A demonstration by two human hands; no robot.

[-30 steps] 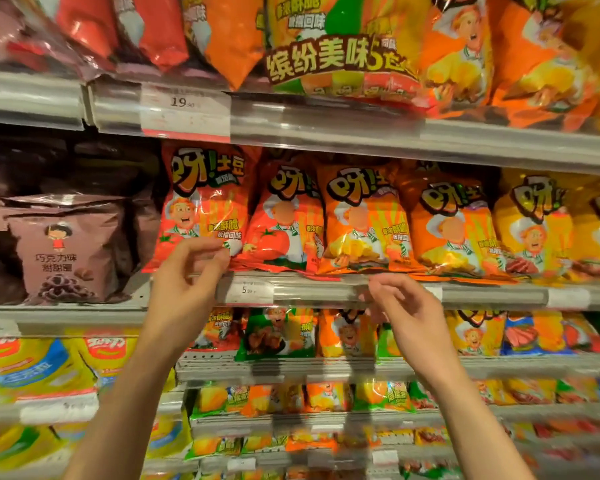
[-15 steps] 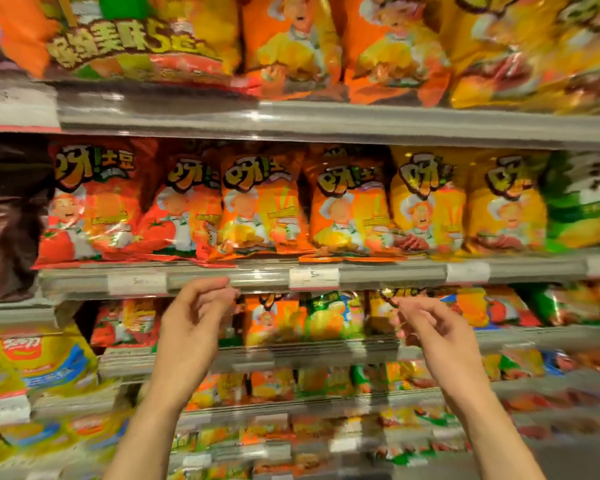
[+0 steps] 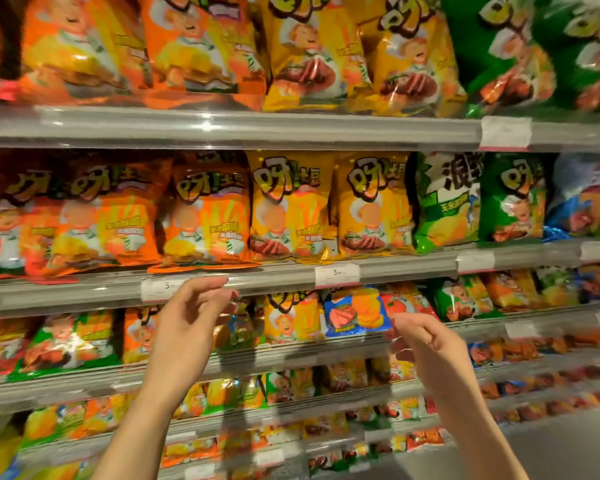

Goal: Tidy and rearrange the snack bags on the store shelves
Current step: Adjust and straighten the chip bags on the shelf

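Snack bags stand in rows on the store shelves. On the middle shelf [image 3: 406,268] I see orange bags [image 3: 208,216], yellow bags [image 3: 290,206] and green bags [image 3: 444,202]. My left hand [image 3: 191,320] hovers just below this shelf's front rail, under the orange bags, fingers loosely curled and holding nothing. My right hand [image 3: 426,344] is lower, in front of the shelf below, beside a small blue bag [image 3: 355,311]; its fingers are relaxed and empty. Neither hand touches a bag.
The top shelf [image 3: 257,128] carries larger orange, yellow and green bags. Price tags [image 3: 336,274] sit on the rails. Lower shelves [image 3: 291,396] hold several small mixed bags. Grey floor [image 3: 568,452] shows at the bottom right.
The view has shifted right along the shelves, so yellow and green bags have come into sight. Both hands have dropped from the middle shelf's rail and moved right, still empty.
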